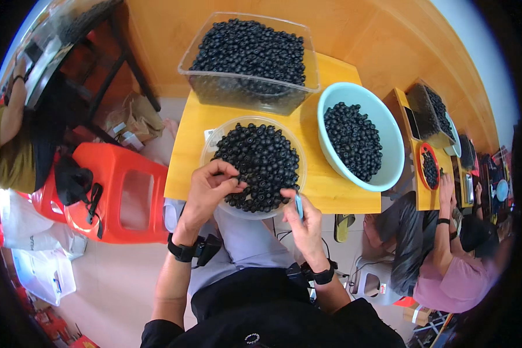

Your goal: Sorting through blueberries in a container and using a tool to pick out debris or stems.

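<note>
A round clear tub (301,153) heaped with black beads (261,156) stands at the table's front edge. Over its left side, my left hand (210,184) is closed, thumb and forefinger pinched on what looks like one black bead. My right hand (305,223) is at the tub's front right rim, fingers wrapped round a slim light-blue tool (298,205). Its kind cannot be made out, as the fingers hide part of it. The right thumb and forefinger reach to the beads at the rim.
Behind the tub, a large clear box (243,95) is full of black beads. To the right stands a pale-blue basin (391,139) with more beads, on the yellow table (354,200). A red stool (113,191) is at left. Other people sit at left and right.
</note>
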A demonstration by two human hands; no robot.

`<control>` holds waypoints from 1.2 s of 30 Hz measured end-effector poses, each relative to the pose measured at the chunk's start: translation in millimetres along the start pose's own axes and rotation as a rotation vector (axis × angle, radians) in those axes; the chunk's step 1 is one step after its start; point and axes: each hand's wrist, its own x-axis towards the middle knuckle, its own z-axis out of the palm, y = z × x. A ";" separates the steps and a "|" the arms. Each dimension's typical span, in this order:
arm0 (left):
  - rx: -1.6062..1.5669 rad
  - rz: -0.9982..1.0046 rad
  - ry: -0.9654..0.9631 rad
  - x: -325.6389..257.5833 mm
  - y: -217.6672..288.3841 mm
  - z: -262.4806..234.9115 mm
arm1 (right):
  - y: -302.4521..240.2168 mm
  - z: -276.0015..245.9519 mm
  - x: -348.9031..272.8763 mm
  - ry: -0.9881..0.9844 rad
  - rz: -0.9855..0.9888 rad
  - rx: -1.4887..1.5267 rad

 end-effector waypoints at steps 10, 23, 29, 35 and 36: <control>-0.517 -0.044 -0.204 -17.8 -23.8 0.7 | -19.9 12.6 11.9 -0.044 -0.282 -0.266; -0.665 -0.072 -0.200 -22.0 -37.3 14.1 | -38.0 8.8 7.9 -0.037 -0.489 -0.641; -0.686 -0.077 -0.248 -20.1 -38.9 16.1 | -38.6 6.7 6.6 -0.035 -0.524 -0.663; -0.696 -0.099 -0.261 -19.2 -40.4 15.7 | -36.9 5.6 6.3 -0.051 -0.526 -0.662; -0.700 -0.106 -0.250 -19.3 -39.8 16.5 | -37.0 6.1 6.4 -0.043 -0.521 -0.649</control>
